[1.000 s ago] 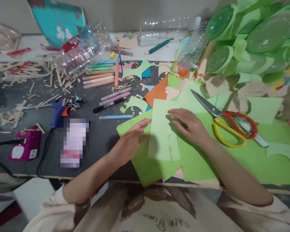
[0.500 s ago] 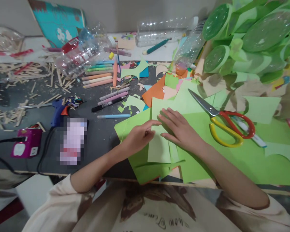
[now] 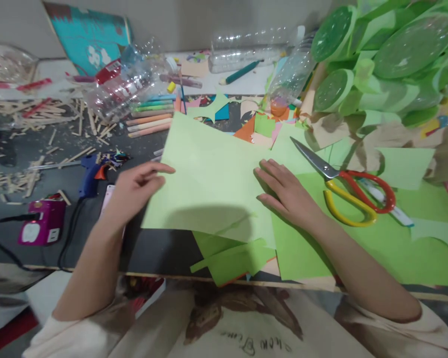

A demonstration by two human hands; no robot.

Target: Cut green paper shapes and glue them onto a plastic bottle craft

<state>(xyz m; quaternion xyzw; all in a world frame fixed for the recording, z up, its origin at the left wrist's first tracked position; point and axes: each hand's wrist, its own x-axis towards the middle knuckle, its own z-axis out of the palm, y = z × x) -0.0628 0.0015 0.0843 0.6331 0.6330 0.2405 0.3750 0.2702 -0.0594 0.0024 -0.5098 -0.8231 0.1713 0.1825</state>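
A large light green paper sheet (image 3: 209,184) lies spread in front of me, over green paper pieces. My left hand (image 3: 140,191) is at its left edge, index finger and thumb closed at the paper and the other fingers curled. My right hand (image 3: 283,191) rests flat, fingers stretched, along the sheet's right side. To the right of that hand, scissors (image 3: 332,174) with one red and one yellow handle lie on a bright green sheet (image 3: 306,228). Narrow green offcuts (image 3: 231,261) stick out below the sheet. The phone (image 3: 107,199) is mostly hidden behind my left forearm.
A blue glue gun (image 3: 89,174) and a magenta power block (image 3: 41,223) with cords are at left, near scattered wooden sticks (image 3: 26,174). Colored pens (image 3: 151,119), plastic bottles (image 3: 115,89) and paper scraps lie at the back. Green-covered bottles (image 3: 388,59) are stacked at right.
The light green sheet has opened out leftward and now covers several pens and scraps. My left hand has moved left with its edge. My right hand has barely moved.
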